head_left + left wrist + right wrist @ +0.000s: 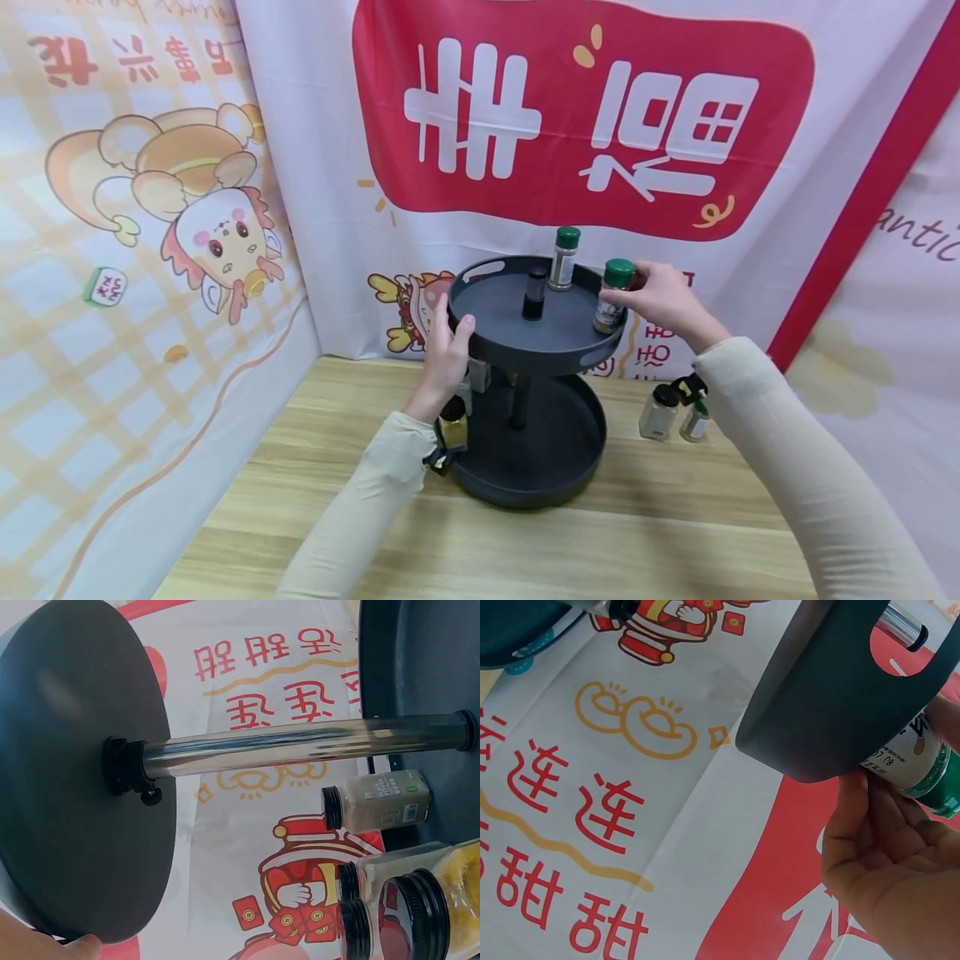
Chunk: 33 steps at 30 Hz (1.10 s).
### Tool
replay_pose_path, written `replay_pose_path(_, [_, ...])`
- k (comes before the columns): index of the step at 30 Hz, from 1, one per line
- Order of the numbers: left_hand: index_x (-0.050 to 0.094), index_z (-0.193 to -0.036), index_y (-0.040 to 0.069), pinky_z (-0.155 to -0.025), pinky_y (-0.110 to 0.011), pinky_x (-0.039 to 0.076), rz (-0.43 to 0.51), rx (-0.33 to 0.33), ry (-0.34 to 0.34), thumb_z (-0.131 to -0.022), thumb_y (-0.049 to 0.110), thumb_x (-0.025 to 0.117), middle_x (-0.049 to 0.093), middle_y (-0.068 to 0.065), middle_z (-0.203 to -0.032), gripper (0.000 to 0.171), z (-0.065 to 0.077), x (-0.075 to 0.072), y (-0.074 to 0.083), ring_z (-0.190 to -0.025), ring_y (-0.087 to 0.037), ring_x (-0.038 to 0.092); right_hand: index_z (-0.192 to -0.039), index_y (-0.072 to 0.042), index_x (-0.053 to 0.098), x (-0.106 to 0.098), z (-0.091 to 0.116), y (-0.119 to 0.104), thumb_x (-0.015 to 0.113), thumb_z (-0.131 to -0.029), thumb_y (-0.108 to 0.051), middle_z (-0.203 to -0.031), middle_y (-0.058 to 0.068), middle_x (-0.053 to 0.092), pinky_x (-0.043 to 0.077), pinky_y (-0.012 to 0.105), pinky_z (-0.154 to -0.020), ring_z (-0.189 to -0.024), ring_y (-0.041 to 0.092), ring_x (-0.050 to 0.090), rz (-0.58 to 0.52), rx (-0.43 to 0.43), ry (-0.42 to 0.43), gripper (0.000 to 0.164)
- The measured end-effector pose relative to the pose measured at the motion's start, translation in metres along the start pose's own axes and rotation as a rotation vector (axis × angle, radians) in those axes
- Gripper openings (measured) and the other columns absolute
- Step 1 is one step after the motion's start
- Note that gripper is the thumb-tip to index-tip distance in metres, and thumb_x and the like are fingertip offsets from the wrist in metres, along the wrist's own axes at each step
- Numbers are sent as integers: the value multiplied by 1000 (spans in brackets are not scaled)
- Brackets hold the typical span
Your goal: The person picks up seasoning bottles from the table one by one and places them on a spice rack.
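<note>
A dark two-tier turntable rack (540, 362) stands on the table, its round upper tray on a central post. My right hand (667, 302) pinches a green-capped spice jar (609, 312) just inside the upper tray's right rim. In the right wrist view, this jar (915, 761) is partly behind the tray wall. On the opposite side, my left hand (446, 358) touches the upper tray's outer edge with fairly straight fingers. Another green-capped jar (564, 258) stands at the back of that tray, and a slim black-capped bottle (534, 293) is near its centre.
On the lower tray's left side are several black-capped jars, including one with yellow contents (459, 877) and a pale one (386, 801). A black-capped jar (660, 412) and a small green-capped jar (695, 422) stand on the wooden table (525, 550) at right. Printed cloths hang behind.
</note>
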<state>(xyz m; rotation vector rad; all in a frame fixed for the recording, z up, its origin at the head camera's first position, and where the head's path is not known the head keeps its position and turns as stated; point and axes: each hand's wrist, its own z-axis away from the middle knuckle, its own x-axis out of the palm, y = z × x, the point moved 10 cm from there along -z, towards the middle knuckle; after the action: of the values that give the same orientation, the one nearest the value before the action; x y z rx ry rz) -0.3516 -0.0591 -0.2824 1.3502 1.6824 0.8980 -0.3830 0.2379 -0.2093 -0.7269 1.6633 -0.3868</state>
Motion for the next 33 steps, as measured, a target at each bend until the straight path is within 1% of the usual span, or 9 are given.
replay_pose_path(5, [12,-152,8,-113,-40,14,-1,-3,-2,-99,30,43,12,-11,-156,65,0,0,-2,-141,-20,13,-112,-8,56,2,0,2,69,-80,-53,-99,12,61,47,39,-73,-87,28,53,-1,12,-2,57])
replay_pose_path(12, [13,-152,10,-112,-37,17,20,-10,-5,-98,37,43,13,-10,-156,68,-2,0,-3,-140,-18,16,-119,-8,54,3,3,6,70,-80,-50,-106,13,58,48,43,-78,-93,29,52,-26,17,-12,60])
replay_pose_path(18, [14,-152,9,-112,-42,16,38,3,12,-99,34,42,13,-10,-156,65,-5,-3,-1,-140,-22,16,-123,-8,51,1,9,11,69,-80,-53,-114,13,55,48,45,-82,-100,28,51,-33,10,-36,65])
replay_pose_path(22, [16,-151,10,-111,-41,21,67,0,17,-100,32,41,16,-9,-155,62,-9,-6,-2,-139,-22,20,-129,-8,48,-1,14,20,69,-81,-49,-122,14,53,49,45,-83,-108,30,51,-66,6,-74,66])
replay_pose_path(25, [18,-151,11,-110,-40,22,69,-9,14,-100,34,40,17,-7,-155,61,-12,-7,-3,-139,-22,21,-134,-7,45,-3,20,26,68,-84,-45,-128,16,50,49,46,-86,-113,31,50,-95,7,-105,67])
replay_pose_path(29, [19,-151,12,-111,-40,22,55,-18,1,-100,37,39,17,-6,-155,60,-16,-8,-2,-140,-21,18,-135,-5,45,-4,26,36,65,-87,-43,-127,17,51,47,46,-89,-112,31,50,-101,16,-123,64])
replay_pose_path(33, [21,-150,9,-110,-37,23,58,-8,-16,-101,33,38,19,-9,-154,58,-22,-8,-1,-139,-22,21,-131,-3,48,-4,29,54,60,-91,-43,-122,17,54,47,44,-89,-108,29,51,-81,23,-115,58])
